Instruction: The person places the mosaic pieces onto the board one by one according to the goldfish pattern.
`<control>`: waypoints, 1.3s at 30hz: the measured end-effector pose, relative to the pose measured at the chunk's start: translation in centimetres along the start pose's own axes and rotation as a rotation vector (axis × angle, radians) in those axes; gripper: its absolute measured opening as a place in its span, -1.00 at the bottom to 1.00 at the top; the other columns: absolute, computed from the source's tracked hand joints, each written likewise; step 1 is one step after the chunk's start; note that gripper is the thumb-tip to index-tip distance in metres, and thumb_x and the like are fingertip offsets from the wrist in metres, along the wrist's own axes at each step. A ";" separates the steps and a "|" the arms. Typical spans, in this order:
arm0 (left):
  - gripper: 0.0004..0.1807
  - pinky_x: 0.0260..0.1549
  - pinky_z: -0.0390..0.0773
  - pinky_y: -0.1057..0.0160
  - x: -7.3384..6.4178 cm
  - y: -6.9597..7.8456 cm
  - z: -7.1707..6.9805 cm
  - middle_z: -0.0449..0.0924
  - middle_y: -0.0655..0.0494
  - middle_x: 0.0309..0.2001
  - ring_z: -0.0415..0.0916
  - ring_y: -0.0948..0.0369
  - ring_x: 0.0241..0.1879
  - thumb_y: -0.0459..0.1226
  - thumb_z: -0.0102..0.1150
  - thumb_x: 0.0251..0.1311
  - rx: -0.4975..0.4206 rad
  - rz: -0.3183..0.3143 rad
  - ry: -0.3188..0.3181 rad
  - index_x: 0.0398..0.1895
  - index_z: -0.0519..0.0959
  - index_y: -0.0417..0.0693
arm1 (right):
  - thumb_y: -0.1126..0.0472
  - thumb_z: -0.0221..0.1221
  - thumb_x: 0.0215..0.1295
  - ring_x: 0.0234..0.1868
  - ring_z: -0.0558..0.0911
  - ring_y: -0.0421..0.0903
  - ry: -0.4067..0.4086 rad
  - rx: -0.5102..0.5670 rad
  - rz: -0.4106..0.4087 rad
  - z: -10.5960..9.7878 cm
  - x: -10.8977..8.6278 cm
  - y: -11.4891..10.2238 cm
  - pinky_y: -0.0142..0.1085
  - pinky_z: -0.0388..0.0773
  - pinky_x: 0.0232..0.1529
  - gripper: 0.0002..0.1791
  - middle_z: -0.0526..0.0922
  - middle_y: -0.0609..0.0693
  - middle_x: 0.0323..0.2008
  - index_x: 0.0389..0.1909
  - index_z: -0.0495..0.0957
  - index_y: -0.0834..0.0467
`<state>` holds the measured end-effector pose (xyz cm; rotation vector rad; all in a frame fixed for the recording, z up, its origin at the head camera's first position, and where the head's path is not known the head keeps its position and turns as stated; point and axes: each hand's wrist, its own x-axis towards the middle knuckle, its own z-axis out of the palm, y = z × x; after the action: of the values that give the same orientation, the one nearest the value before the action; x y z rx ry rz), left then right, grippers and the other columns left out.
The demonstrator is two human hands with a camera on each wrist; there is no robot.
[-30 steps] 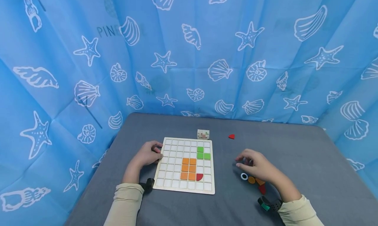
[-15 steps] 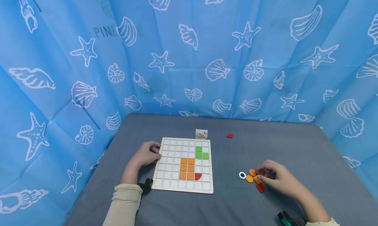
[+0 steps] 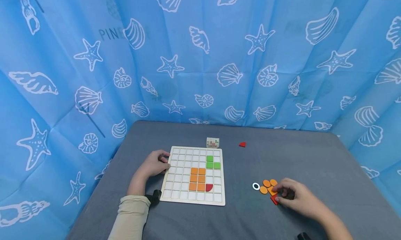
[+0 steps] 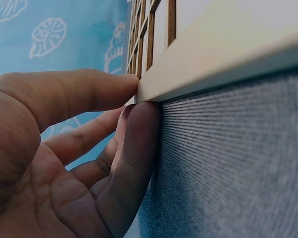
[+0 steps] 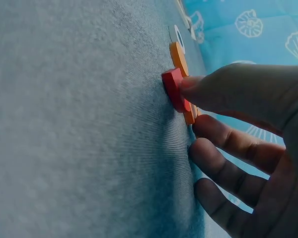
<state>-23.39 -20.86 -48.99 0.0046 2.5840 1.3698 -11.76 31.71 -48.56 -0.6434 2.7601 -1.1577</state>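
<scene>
A white square grid board (image 3: pixel 178 194) lies on the grey table, with orange, green and red pieces set in it. My left hand (image 3: pixel 155 163) holds its left edge; in the left wrist view the thumb (image 4: pixel 114 89) is at the rim and a finger is just below. My right hand (image 3: pixel 296 196) is over a small cluster of loose pieces. Its thumb (image 5: pixel 208 87) touches a red piece (image 5: pixel 174 89), and the other fingertips are beside an orange square (image 3: pixel 272 190). Orange discs (image 3: pixel 263 190) and a white ring with a dark centre (image 3: pixel 256 186) lie left of them.
A small card with a printed grid pattern (image 3: pixel 212 142) lies behind the board. To its right is a lone red quarter-round piece (image 3: pixel 242 144). A blue curtain with white shells (image 3: pixel 200 59) hangs behind the grey table (image 3: pixel 288 146).
My right hand has moved right and nearer, from above the white ring to the red piece, uncovering the orange discs. My left hand keeps its place at the board's edge.
</scene>
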 end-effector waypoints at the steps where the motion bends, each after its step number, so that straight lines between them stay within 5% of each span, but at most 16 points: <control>1: -0.48 -0.39 0.71 0.15 0.0 0.0 0.0 0.58 -0.11 -0.17 0.60 0.11 -0.34 -0.44 0.31 0.23 0.000 0.002 0.001 0.30 0.56 -0.27 | 0.32 0.46 0.27 -0.33 0.52 -0.22 -0.003 -0.001 0.007 0.0 0.0 -0.1 -0.35 0.48 -0.42 -0.77 0.68 0.02 -0.16 -0.09 0.72 0.11; 20: -0.48 -0.38 0.70 0.18 -0.1 0.2 -0.2 0.58 -0.10 -0.17 0.59 0.11 -0.33 -0.43 0.31 0.25 0.010 -0.019 0.010 0.31 0.56 -0.25 | 0.23 0.42 0.34 -0.37 0.56 -0.33 -0.037 0.026 0.125 0.5 -0.1 -1.6 -0.37 0.58 -0.38 -0.89 0.66 -0.13 -0.28 -0.18 0.70 0.08; 30: -0.47 -0.39 0.72 0.16 -0.1 0.0 0.0 0.58 -0.13 -0.16 0.60 0.10 -0.33 -0.44 0.30 0.24 0.001 -0.009 0.003 0.31 0.56 -0.28 | 0.35 0.42 0.18 -0.29 0.48 -0.28 -0.112 0.026 0.089 0.2 0.0 -1.8 -0.33 0.43 -0.42 -0.67 0.58 -0.04 -0.14 -0.03 0.72 0.05; 39: -0.48 -0.39 0.71 0.17 -0.1 0.3 -0.2 0.58 -0.12 -0.17 0.59 0.11 -0.34 -0.45 0.30 0.24 0.005 -0.004 -0.007 0.30 0.56 -0.28 | 0.33 0.47 0.17 -0.27 0.51 -0.26 -0.079 0.016 0.056 0.6 0.0 -1.8 -0.35 0.50 -0.34 -0.72 0.63 -0.02 -0.09 -0.10 0.76 0.03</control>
<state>-23.32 -20.84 -48.58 0.0047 2.5799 1.3599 -11.04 30.19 -47.76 -0.5927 2.6827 -1.1166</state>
